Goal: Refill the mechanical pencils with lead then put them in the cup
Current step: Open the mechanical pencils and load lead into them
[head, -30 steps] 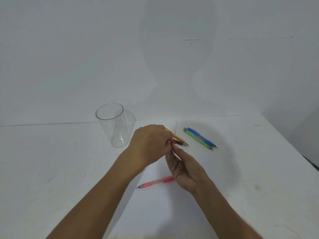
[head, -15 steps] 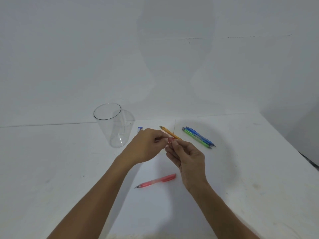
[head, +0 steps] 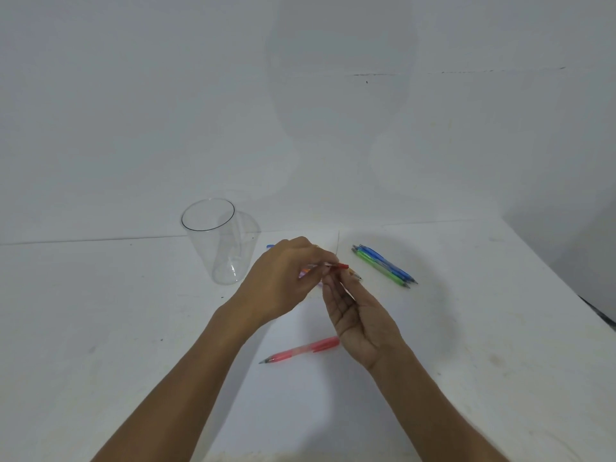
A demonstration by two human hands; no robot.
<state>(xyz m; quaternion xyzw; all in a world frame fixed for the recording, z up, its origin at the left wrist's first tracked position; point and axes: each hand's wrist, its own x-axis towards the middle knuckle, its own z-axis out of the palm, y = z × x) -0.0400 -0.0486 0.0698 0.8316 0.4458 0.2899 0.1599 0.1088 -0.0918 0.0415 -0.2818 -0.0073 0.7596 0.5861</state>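
The white desk (head: 133,328) carries a clear plastic cup (head: 216,241), upright at far left. My right hand (head: 361,316) is released, its fingers (head: 335,295) nearly straight and the palm showing. My left hand (head: 283,278) hovers just left of it. The translucent red mechanical pencil (head: 300,351) lies near of both. Its long axis runs left to right, tip left, back end at the heel of my right hand, so that hand is nearer. Smallest, a red-tipped piece (head: 340,266), cap or lead tube I cannot tell, is pinched in my left fingers.
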